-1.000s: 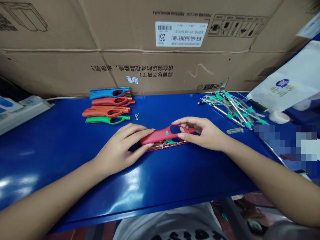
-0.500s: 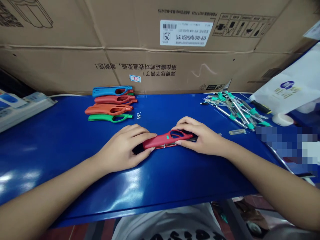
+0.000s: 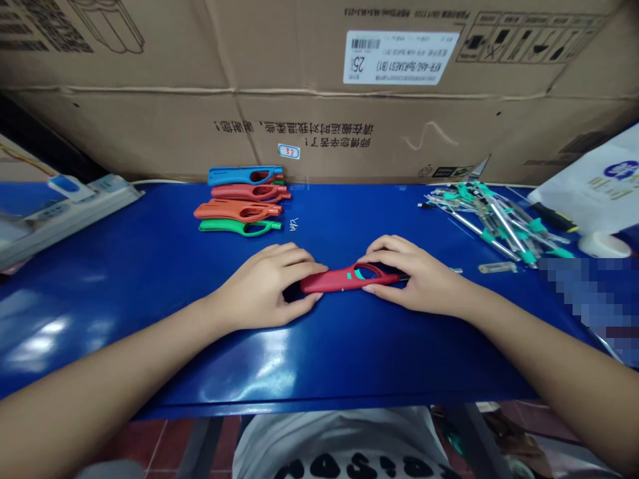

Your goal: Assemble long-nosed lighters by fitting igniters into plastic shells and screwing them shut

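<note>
At the frame's centre, the left hand [image 3: 277,283] is gripping the wide end of a red lighter casing [image 3: 329,281] over the bench [image 3: 349,359]; the right hand [image 3: 424,276] is pinching its narrow end. The halves are looking nearly joined, enclosing a teal part [image 3: 358,273]. Coloured casings [image 3: 237,211] are lying upper left; loose inner parts [image 3: 508,219], apparently uncased, upper right. A white bag [image 3: 594,183] at right is hiding any contents.

1. Two hands [image 3: 272,283] held one red casing [image 3: 330,281].
2. Left of and beyond it, four casings lay uppermost: one blue [image 3: 227,175], one coral [image 3: 232,192], one orange [image 3: 224,210], one green [image 3: 222,227].
3. Right of and beyond it sat one pile of rods [image 3: 506,222], too tangled to count.
</note>
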The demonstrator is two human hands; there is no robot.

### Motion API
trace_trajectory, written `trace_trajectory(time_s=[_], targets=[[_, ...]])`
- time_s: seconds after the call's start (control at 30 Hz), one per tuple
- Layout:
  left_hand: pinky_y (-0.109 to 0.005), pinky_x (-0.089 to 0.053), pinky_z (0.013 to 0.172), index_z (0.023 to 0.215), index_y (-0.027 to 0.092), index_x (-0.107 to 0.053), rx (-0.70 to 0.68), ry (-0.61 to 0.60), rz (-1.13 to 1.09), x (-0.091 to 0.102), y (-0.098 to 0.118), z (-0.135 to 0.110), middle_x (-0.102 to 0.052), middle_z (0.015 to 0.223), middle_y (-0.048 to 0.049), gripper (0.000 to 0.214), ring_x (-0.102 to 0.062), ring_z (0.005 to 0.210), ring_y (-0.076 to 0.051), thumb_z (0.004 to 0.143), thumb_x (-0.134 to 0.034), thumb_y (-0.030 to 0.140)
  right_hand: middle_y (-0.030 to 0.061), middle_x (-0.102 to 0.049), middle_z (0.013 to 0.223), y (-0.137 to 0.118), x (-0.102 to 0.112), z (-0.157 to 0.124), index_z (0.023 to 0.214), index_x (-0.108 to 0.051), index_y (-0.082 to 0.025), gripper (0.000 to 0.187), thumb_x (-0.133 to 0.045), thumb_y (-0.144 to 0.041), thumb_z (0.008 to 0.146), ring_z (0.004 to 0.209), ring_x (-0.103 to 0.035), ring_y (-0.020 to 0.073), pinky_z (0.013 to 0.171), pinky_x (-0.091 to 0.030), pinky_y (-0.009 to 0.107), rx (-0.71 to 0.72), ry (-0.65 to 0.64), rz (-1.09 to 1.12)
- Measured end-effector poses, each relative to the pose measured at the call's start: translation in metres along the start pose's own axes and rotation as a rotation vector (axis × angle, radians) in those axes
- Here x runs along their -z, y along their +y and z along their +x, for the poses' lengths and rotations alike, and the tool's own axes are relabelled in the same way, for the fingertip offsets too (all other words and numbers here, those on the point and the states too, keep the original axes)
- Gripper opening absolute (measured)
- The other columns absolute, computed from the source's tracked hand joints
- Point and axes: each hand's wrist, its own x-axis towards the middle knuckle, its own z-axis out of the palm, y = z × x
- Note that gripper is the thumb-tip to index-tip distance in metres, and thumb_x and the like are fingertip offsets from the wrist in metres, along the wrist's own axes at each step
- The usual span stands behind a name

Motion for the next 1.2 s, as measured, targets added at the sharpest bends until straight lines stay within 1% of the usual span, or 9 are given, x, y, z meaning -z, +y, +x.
trace_trajectory(time_s=[0.23,0.4,0.53,0.63,0.8,0.97,1.07,1.2], targets=[[-0.036,-0.05,0.088,0.12,0.019,-0.068,-0.002,-0.002,-0.001,0.0,-0.001,0.0,-0.072,0.109,-0.0074,0.029,-0.064,0.098,-0.022,0.093,-0.061,0.028,0.0097,-0.062,0.117,0.0,-0.001,0.0,0.123,-0.064,-0.028,0.03,-0.067,-0.033,0.093,0.112,-0.059,0.0265,0.099,-0.048,0.047,0.0,-0.008,-0.019],[-0.036,-0.05,0.088,0.119,0.017,-0.068,-0.009,0.003,-0.011,-0.001,-0.002,-0.001,-0.071,0.109,-0.0078,0.028,-0.064,0.097,-0.023,0.094,-0.062,0.028,0.0097,-0.061,0.118,0.0,-0.001,0.001,0.123,-0.064,-0.026,0.031,-0.067,-0.033,0.093,0.112,-0.059,0.026,0.1,-0.048,0.045,-0.002,-0.017,-0.032],[-0.036,-0.05,0.088,0.119,0.017,-0.068,-0.011,0.002,-0.007,-0.001,-0.002,-0.001,-0.071,0.109,-0.0076,0.029,-0.064,0.098,-0.023,0.092,-0.065,0.028,0.0092,-0.061,0.117,-0.001,-0.001,0.001,0.123,-0.064,-0.026,0.031,-0.068,-0.032,0.092,0.112,-0.059,0.0257,0.1,-0.047,0.044,0.001,-0.01,-0.03],[-0.036,-0.05,0.088,0.119,0.017,-0.068,-0.016,0.008,-0.009,-0.002,-0.003,-0.001,-0.071,0.108,-0.0079,0.028,-0.065,0.097,-0.023,0.093,-0.064,0.029,0.0089,-0.061,0.117,-0.002,0.0,0.001,0.123,-0.065,-0.026,0.031,-0.068,-0.032,0.092,0.111,-0.059,0.0254,0.1,-0.047,0.043,-0.001,-0.015,-0.031],[-0.036,-0.051,0.087,0.117,0.016,-0.069,-0.013,0.016,-0.013,-0.002,-0.002,0.0,-0.072,0.108,-0.0086,0.027,-0.065,0.097,-0.023,0.095,-0.063,0.029,0.0089,-0.062,0.116,-0.002,-0.001,0.001,0.12,-0.066,-0.025,0.03,-0.07,-0.031,0.09,0.11,-0.06,0.0252,0.098,-0.047,0.044,-0.022,-0.007,-0.017],[-0.037,-0.053,0.087,0.115,0.014,-0.07,0.007,0.042,-0.068,-0.004,-0.001,-0.001,-0.072,0.108,-0.0091,0.026,-0.066,0.097,-0.022,0.094,-0.064,0.028,0.0086,-0.064,0.116,-0.002,-0.003,0.002,0.119,-0.067,-0.025,0.029,-0.07,-0.031,0.09,0.11,-0.061,0.0254,0.099,-0.047,0.044,-0.053,0.007,0.011],[-0.037,-0.054,0.087,0.114,0.015,-0.071,0.04,0.055,-0.094,-0.006,-0.001,-0.002,-0.072,0.107,-0.0088,0.025,-0.065,0.097,-0.022,0.093,-0.066,0.027,0.0083,-0.064,0.115,-0.002,-0.003,0.002,0.119,-0.068,-0.024,0.03,-0.071,-0.029,0.09,0.106,-0.063,0.023,0.095,-0.049,0.039,-0.076,0.008,0.077],[-0.037,-0.054,0.088,0.116,0.015,-0.071,0.046,0.084,-0.118,-0.011,-0.002,-0.003,-0.071,0.108,-0.0089,0.027,-0.064,0.097,-0.022,0.093,-0.066,0.028,0.0075,-0.063,0.114,-0.001,-0.003,0.003,0.118,-0.068,-0.022,0.029,-0.072,-0.025,0.088,0.102,-0.064,0.0199,0.09,-0.051,0.034,-0.114,0.011,0.159]])
